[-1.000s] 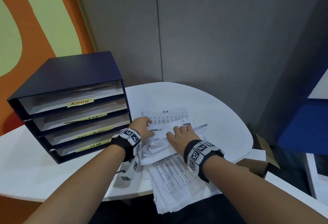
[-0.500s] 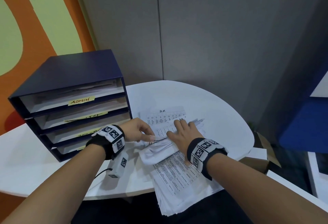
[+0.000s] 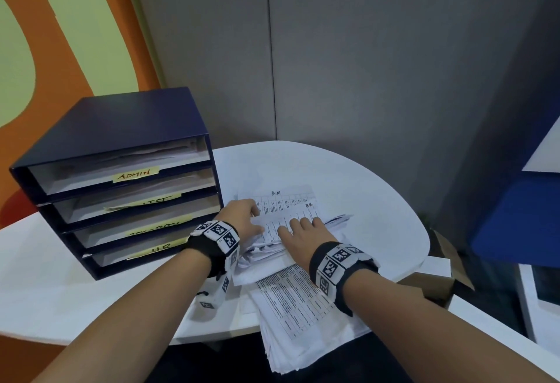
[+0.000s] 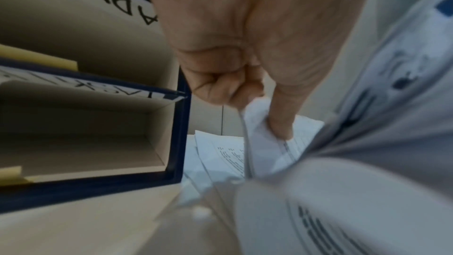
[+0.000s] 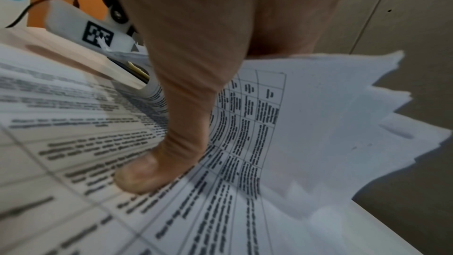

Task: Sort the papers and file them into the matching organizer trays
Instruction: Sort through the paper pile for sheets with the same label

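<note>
A navy organizer (image 3: 121, 128) stands on the left of the table, its four trays holding papers and tagged with yellow labels; ADMIN (image 3: 136, 174) is the top one and HR (image 3: 163, 247) the bottom. A messy pile of printed papers (image 3: 303, 307) overhangs the table's near edge. At the pile's far end lies a table sheet headed H.R. (image 3: 281, 197). My left hand (image 3: 242, 219) pinches the left edge of a sheet (image 4: 259, 137) between thumb and curled fingers, right beside the organizer's corner (image 4: 179, 143). My right hand (image 3: 303, 234) lies flat on the pile, its thumb (image 5: 152, 172) pressing the print.
The round white table (image 3: 363, 188) sits in a grey-walled corner. A cardboard box (image 3: 439, 285) stands just past its right edge, and a blue panel (image 3: 515, 215) is further right. An orange and green wall is behind the organizer.
My left wrist swung out to the left, then came back to the pile. A second table sheet now lies spread over the H.R. sheet. My right hand stayed on the pile.
</note>
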A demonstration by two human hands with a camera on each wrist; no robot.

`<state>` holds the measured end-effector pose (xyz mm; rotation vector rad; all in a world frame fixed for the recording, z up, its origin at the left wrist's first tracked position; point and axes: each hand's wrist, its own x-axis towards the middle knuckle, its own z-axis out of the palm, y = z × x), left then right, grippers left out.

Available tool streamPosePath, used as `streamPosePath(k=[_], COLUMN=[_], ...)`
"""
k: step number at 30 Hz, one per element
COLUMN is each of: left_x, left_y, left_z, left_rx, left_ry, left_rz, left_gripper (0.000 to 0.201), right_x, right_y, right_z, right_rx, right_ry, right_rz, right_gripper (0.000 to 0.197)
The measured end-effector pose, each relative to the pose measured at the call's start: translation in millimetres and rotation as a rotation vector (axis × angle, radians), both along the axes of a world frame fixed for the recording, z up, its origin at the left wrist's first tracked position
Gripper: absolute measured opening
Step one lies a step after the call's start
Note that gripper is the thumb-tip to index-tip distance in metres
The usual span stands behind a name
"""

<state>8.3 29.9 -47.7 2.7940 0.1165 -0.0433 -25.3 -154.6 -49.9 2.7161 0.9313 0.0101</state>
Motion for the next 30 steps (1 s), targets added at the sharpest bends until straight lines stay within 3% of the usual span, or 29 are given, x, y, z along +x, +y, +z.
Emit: streamPosePath(k=[5, 10, 12, 16, 19, 21, 24, 26, 30], left_x=[-8.2, -21.9, -25.7, -23.2, -25.0, -25.8, -19.5, -10.6, -4.6], left_y=[-2.4, -5.7, -4.6, 8.6, 13.0, 10.8, 8.1, 10.8, 6.3], left_z=[12.0, 10.2, 7.3, 7.7, 18.1, 23.9, 19.6, 12.1, 4.9], left_rx=[0.059, 0.261, 0.205, -0.168, -0.228, -0.275, -0.369, -0.282, -0.179], left_ry=[-0.057, -0.274, -0.336, -0.017, 0.18, 0.261, 0.178, 0.064, 0.182], left_rz=[0.012, -0.133, -0.188, -0.247, -0.268, -0.243, -0.08, 0.012, 0.034], left_gripper=[0.018, 0.029, 0.021, 0.011, 0.016, 0.024, 0.036, 0.04, 0.07], right_x=[2.0, 3.4, 3.6, 4.3, 0.4, -3.1, -9.5, -7.1, -4.1], right_y=[-0.2, -4.0, -6.3, -9.3, -9.0, -8.9, -8.7, -13.0, -11.8], right_z=[-3.8, -5.9, -8.1, -6.3, -5.0, -2.2, 7.0, 8.3, 9.4], right_rx=[0.012, 0.064, 0.086, 0.065, 0.065, 0.092, 0.044, 0.025, 0.01], right_ry=[-0.03, -0.092, -0.107, -0.1, -0.173, -0.186, -0.07, -0.021, 0.049], right_rz=[0.003, 0.044, 0.038, -0.009, -0.009, -0.039, -0.022, 0.0, -0.018], right_gripper=[0.05, 0.079, 0.082, 0.078, 0.044, 0.033, 0.038, 0.049, 0.055])
